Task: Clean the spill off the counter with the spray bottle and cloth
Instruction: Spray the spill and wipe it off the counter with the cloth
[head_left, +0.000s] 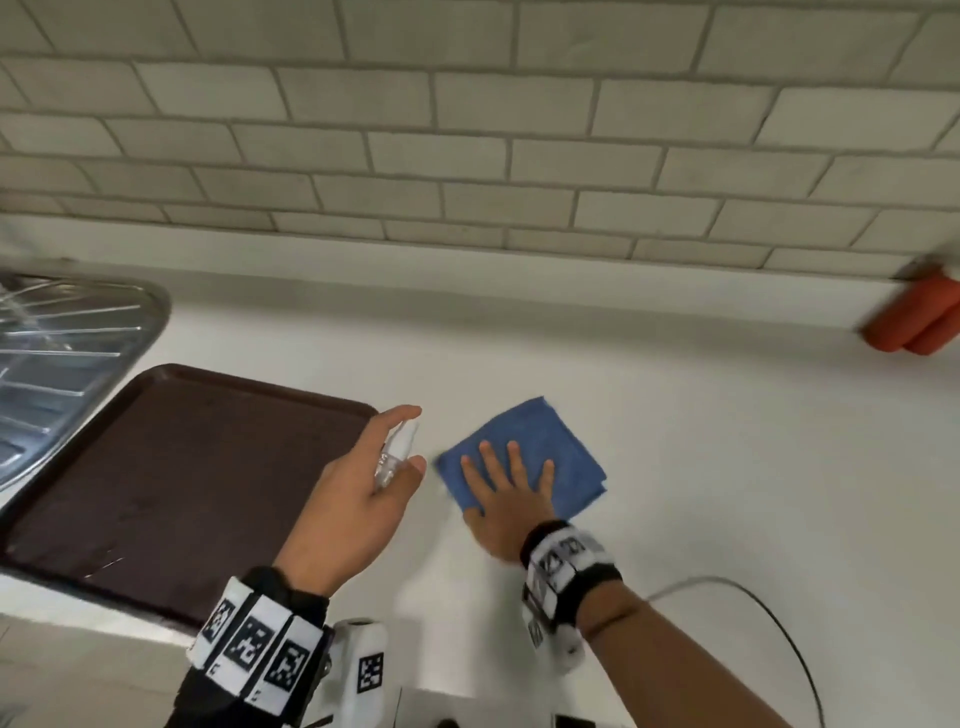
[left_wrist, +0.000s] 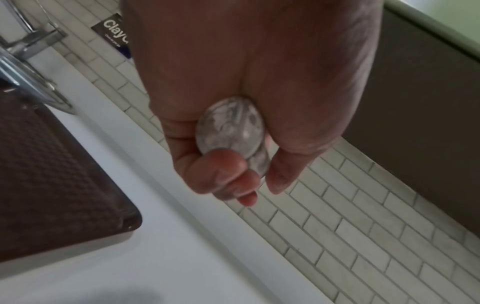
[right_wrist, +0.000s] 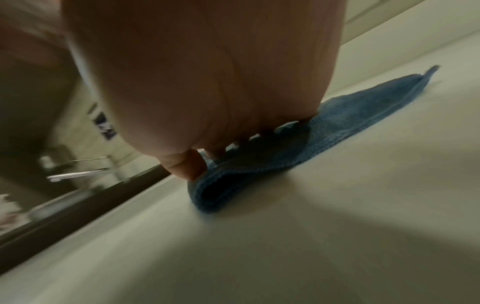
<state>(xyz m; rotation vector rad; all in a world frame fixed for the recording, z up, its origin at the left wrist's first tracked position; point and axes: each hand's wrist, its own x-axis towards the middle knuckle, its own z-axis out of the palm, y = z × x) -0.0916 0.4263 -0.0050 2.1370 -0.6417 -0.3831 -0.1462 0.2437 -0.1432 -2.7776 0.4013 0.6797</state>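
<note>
A folded blue cloth (head_left: 535, 452) lies flat on the white counter (head_left: 675, 415). My right hand (head_left: 506, 483) presses down on it with fingers spread and straight; in the right wrist view the palm covers the near part of the cloth (right_wrist: 350, 127). To its left my left hand (head_left: 374, 478) grips a small clear spray bottle (head_left: 397, 452) above the counter, nozzle pointing away from me. The left wrist view shows the bottle's round base (left_wrist: 230, 131) wrapped by curled fingers. No spill shows plainly on the counter.
A brown tray (head_left: 171, 478) lies on the counter at the left, beside a steel draining board (head_left: 62, 343). An orange object (head_left: 914, 317) sits at the far right against the tiled wall (head_left: 467, 130). A grey cable (head_left: 769, 613) curves near my right forearm.
</note>
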